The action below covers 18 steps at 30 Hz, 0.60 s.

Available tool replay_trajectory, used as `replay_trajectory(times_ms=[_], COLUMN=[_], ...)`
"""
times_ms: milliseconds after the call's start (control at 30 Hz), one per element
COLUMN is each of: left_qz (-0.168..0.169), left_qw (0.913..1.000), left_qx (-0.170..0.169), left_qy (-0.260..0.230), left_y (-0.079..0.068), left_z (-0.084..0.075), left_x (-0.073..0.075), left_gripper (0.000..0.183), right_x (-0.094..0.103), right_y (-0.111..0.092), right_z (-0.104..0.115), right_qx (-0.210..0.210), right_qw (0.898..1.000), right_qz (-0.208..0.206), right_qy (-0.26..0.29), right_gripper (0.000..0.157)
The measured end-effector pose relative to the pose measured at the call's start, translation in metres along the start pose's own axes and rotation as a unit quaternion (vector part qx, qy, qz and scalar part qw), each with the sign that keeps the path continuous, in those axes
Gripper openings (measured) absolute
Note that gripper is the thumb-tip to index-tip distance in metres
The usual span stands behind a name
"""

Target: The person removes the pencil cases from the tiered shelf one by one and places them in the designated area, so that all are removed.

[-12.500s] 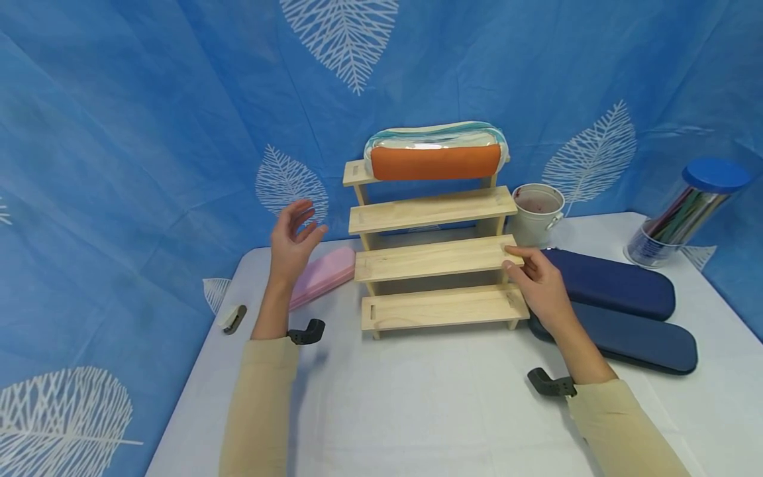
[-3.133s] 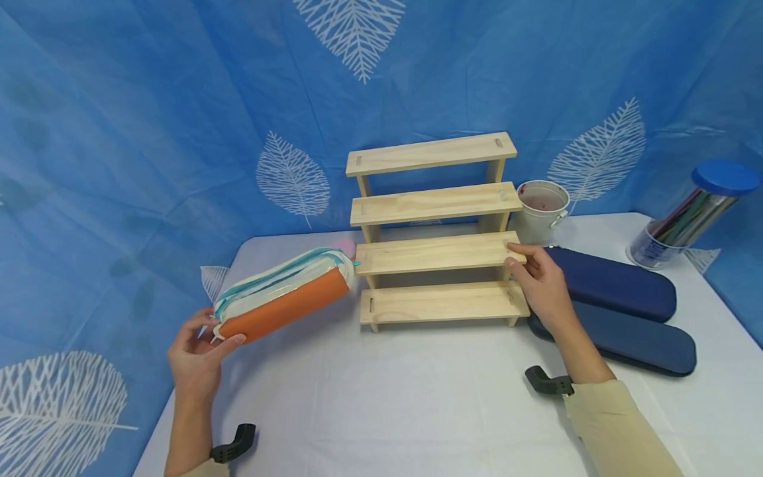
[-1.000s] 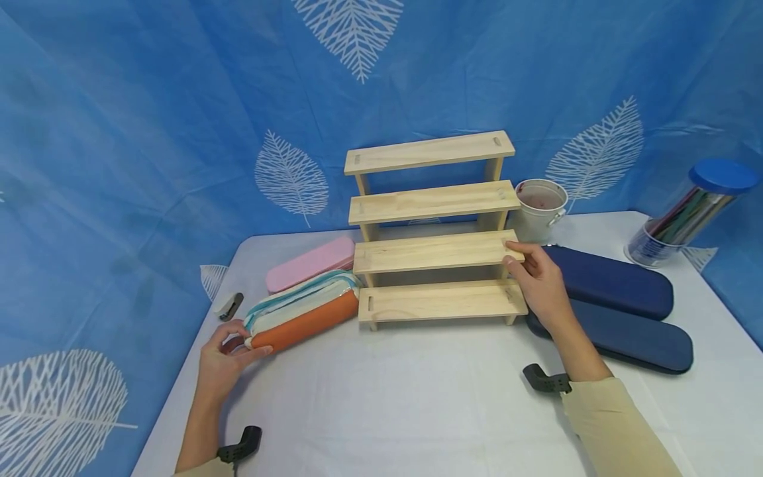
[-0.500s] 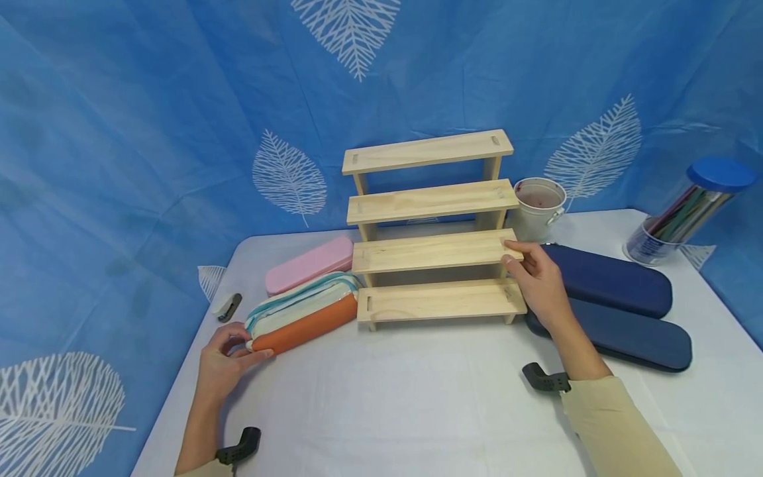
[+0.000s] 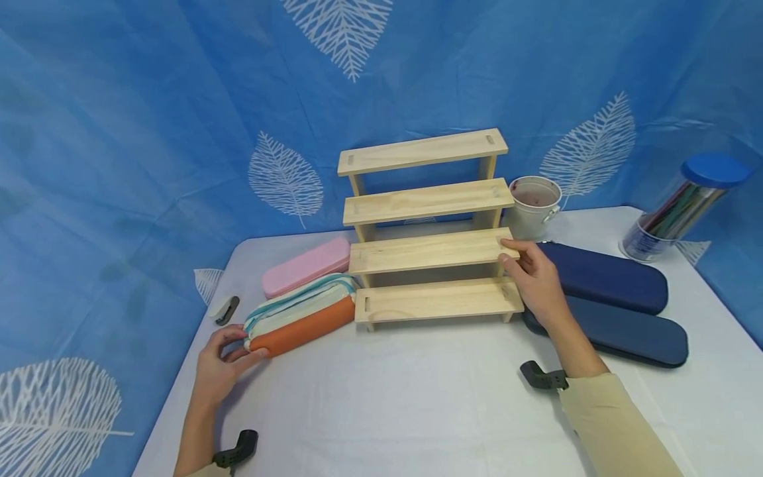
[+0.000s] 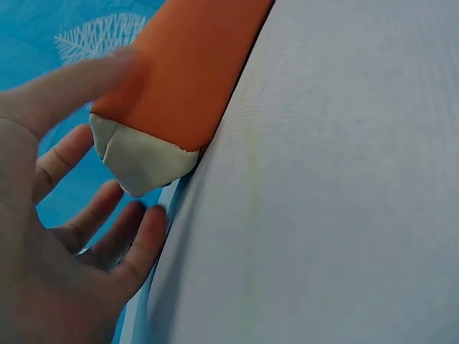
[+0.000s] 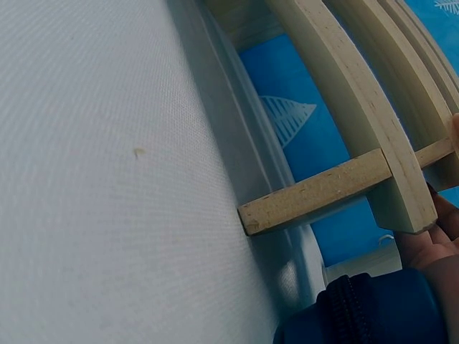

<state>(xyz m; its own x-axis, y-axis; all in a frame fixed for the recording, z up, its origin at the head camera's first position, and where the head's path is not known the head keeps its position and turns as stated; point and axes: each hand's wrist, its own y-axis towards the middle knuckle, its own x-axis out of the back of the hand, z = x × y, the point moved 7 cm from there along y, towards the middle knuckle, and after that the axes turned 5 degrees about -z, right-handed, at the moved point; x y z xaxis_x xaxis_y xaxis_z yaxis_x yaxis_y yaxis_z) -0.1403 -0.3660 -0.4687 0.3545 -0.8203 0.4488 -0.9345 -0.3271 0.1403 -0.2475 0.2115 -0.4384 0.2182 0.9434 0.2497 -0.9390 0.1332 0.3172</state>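
Note:
At the left, my left hand (image 5: 217, 364) holds the near end of an orange, white and teal pencil case (image 5: 310, 326). The case lies on the white table beside a pink case (image 5: 306, 267). In the left wrist view the thumb (image 6: 79, 89) lies against the orange side, the index finger is at the far side, and the other fingers are off it. My right hand (image 5: 535, 281) pinches the right end of the second-lowest board of a four-tier wooden shelf (image 5: 432, 252). The right wrist view shows little of that hand, past the shelf's end boards (image 7: 401, 193).
Two dark blue cases (image 5: 608, 278) lie right of the shelf, by the right forearm. Behind them stands a white bucket (image 5: 533, 205). A clear jar with a blue lid (image 5: 715, 170) leans at the far right. A stapler (image 5: 227, 310) lies near the table's left edge.
The pencil case has come off the top board in my left hand, leftward and down onto the table before the pink case. My right hand stays at the shelf. The last second shows hardly any movement.

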Motion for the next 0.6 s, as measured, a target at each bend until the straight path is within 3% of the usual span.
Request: replay_trajectory(times_ms=[133,267,433,600], left_qz=[-0.038,-0.054,-0.033,0.002], left_qw=[0.9983,0.9948,0.9882,0.9803], left_qx=[-0.033,-0.073,-0.141,-0.191], left_qy=[0.028,0.045,0.051,0.052], left_y=[0.0,-0.004,-0.009,0.003], left_z=[-0.011,-0.042,-0.089,-0.106], left_x=[0.005,0.004,-0.011,-0.035], left_gripper=[0.043,0.041,0.039,0.045], right_x=[0.0,0.0,-0.001,0.0], right_y=[0.001,0.001,-0.004,-0.008], right_z=[-0.001,0.001,0.018,0.033], right_qx=[0.0,-0.009,-0.009,-0.001], right_qw=[1.0,1.0,1.0,1.0], right_qz=[0.0,0.006,0.011,0.007], right_qy=[0.005,0.005,0.004,-0.003], right_gripper=[0.04,0.039,0.04,0.039])
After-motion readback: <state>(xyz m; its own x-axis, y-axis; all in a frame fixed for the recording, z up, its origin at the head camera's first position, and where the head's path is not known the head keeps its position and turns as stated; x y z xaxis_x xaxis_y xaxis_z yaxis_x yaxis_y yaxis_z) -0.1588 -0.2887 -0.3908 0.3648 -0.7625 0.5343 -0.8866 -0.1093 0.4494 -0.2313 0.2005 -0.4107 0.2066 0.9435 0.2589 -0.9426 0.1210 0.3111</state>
